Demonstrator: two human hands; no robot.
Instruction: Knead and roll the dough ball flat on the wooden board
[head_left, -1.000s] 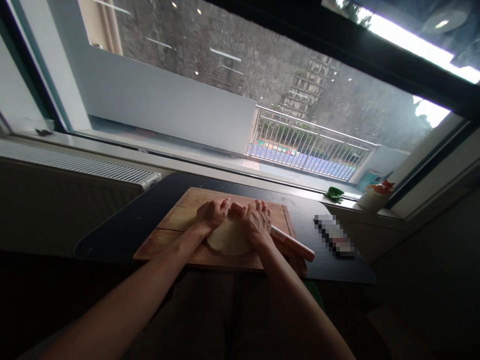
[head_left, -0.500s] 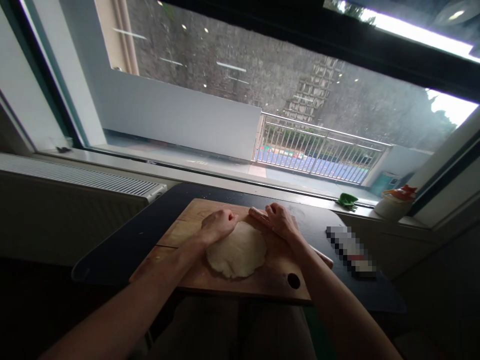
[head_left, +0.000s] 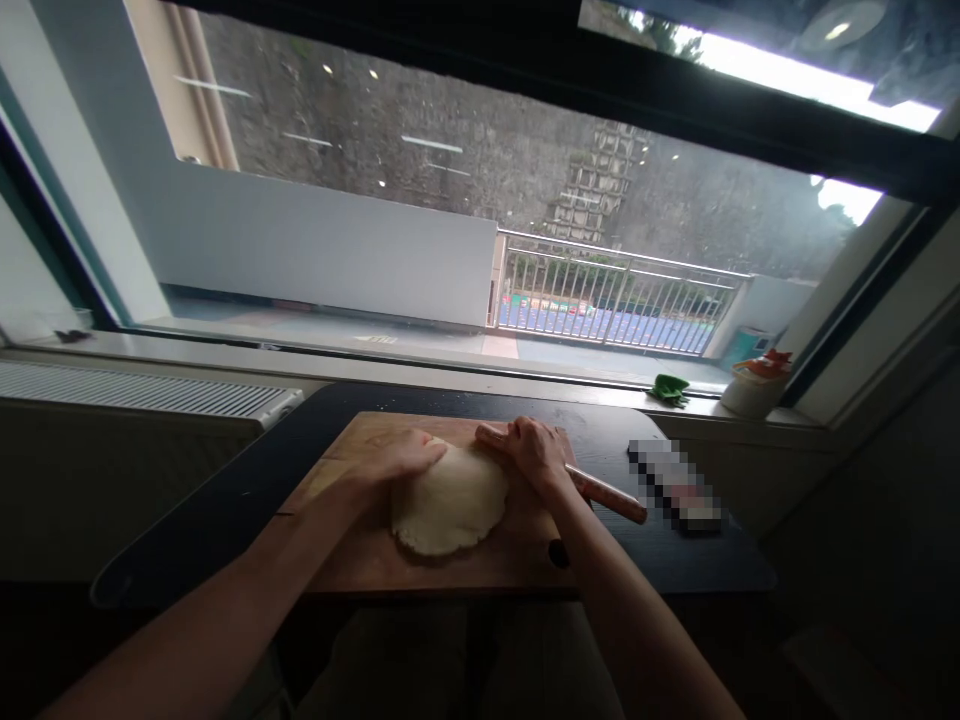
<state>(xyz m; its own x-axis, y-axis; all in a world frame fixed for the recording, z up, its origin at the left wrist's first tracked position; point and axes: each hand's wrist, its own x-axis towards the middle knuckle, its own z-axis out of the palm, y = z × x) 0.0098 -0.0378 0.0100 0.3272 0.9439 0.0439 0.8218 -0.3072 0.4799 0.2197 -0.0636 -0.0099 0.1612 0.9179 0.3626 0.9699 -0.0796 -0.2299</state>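
Note:
A flat, roughly round sheet of dough (head_left: 450, 505) lies on the wooden board (head_left: 352, 570), its lower edge uneven. My left hand (head_left: 405, 455), slightly blurred, is closed on the dough's upper left edge, with the fingers partly under or behind it. To the right of the dough, my right hand (head_left: 536, 450) is wrapped around a wooden rolling pin (head_left: 611, 495). The pin lies slanted over the board's right side, one end at the upper left of the hand and the other reaching past the board.
The board rests on a dark table (head_left: 210, 510) below a window. A pixelated oblong item (head_left: 675, 485) lies at the table's right. On the sill stand a green object (head_left: 667, 390) and a white pot (head_left: 754, 390). A radiator (head_left: 150, 390) is at left.
The view has shifted, moving the scene left. My left hand has turned flatter against the dough's edge. The rolling pin's lower end shows more, farther from my right forearm.

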